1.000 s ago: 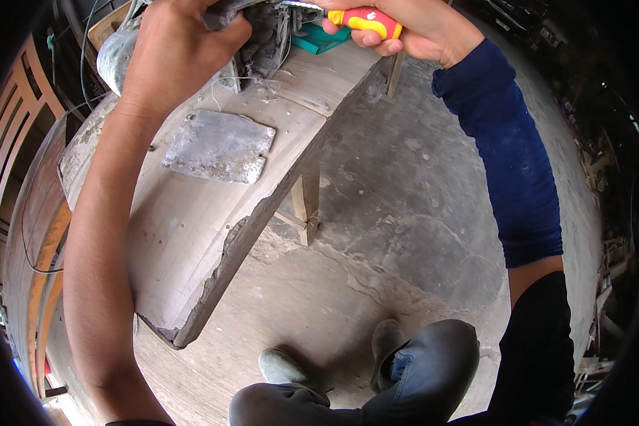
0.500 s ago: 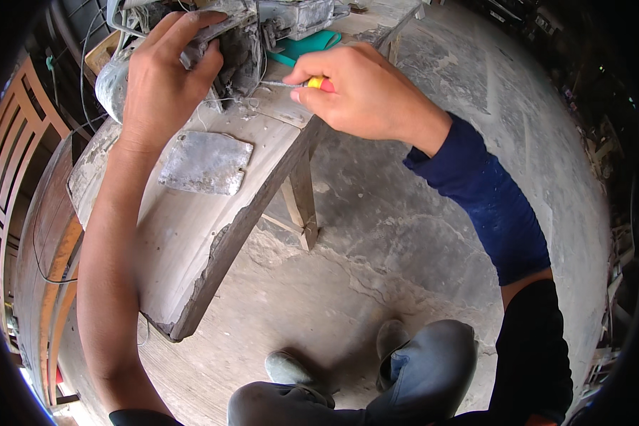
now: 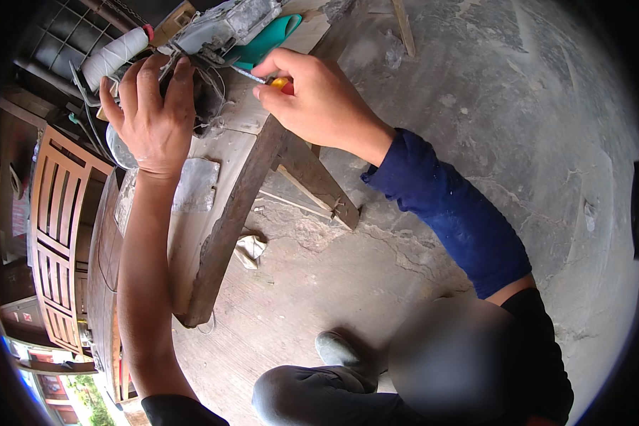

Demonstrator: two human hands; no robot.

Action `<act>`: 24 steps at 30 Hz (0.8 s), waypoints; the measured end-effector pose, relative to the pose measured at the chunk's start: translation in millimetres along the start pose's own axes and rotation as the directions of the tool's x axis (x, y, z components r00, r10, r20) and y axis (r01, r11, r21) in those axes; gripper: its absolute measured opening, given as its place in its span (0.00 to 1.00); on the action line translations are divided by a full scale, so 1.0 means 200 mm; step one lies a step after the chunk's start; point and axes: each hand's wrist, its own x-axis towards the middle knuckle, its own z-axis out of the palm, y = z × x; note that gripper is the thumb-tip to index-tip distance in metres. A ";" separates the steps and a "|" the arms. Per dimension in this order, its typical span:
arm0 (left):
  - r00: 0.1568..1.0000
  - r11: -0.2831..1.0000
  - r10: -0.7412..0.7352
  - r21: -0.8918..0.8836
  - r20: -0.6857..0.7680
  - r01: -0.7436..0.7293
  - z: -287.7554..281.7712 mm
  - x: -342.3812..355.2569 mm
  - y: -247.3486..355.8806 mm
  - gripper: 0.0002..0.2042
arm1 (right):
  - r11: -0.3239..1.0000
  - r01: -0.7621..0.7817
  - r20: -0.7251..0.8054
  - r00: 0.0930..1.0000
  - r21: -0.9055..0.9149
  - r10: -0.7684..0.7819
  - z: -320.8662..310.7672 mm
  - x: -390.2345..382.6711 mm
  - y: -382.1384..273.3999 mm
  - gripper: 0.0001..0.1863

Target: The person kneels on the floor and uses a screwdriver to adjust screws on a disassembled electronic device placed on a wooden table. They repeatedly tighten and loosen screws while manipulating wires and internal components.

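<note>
In my right hand (image 3: 312, 92) is a screwdriver (image 3: 282, 85) with a yellow and red handle. Its thin metal shaft points left toward a dusty grey machine (image 3: 209, 92) at the far end of the wooden bench (image 3: 224, 192). My fingers and thumb close round the handle. Over the left side of the machine lies my left hand (image 3: 153, 117), its fingers bent and spread apart; what the fingertips touch is partly hidden. A dull metal plate (image 3: 197, 186) lies flat on the bench near my left wrist, which covers part of it.
Behind the machine are a teal curved piece (image 3: 266, 42) and a cone of white thread (image 3: 116, 53). Slatted wooden furniture (image 3: 62, 234) stands at the left. A bench leg (image 3: 319, 188) slants down to the concrete floor, where a pale cloth (image 3: 250, 250) lies.
The view has swung, shifting the bench. My left hand has moved off the machine's upper part toward its left side, fingers spreading. My right hand still grips the screwdriver beside the machine.
</note>
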 end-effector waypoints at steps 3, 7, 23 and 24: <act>1.000 0.999 0.027 -0.037 -0.013 -0.027 0.01 0.01 0.00 0.09 | 0.999 -0.019 -0.040 0.999 0.037 0.020 0.00 0.00 0.01 0.11; 0.999 1.000 0.023 -0.003 0.022 -0.023 0.03 0.01 0.02 0.07 | 0.998 -0.034 -0.053 0.998 0.058 0.037 0.00 0.00 0.00 0.11; 1.000 0.993 -0.025 -0.112 0.018 0.027 0.04 0.04 0.06 0.06 | 0.990 -0.067 -0.030 0.997 0.127 0.071 0.00 0.02 0.01 0.12; 1.000 0.994 -0.027 -0.103 0.014 0.029 0.03 0.05 0.06 0.06 | 0.989 -0.063 -0.031 0.997 0.132 0.067 0.01 0.02 0.01 0.12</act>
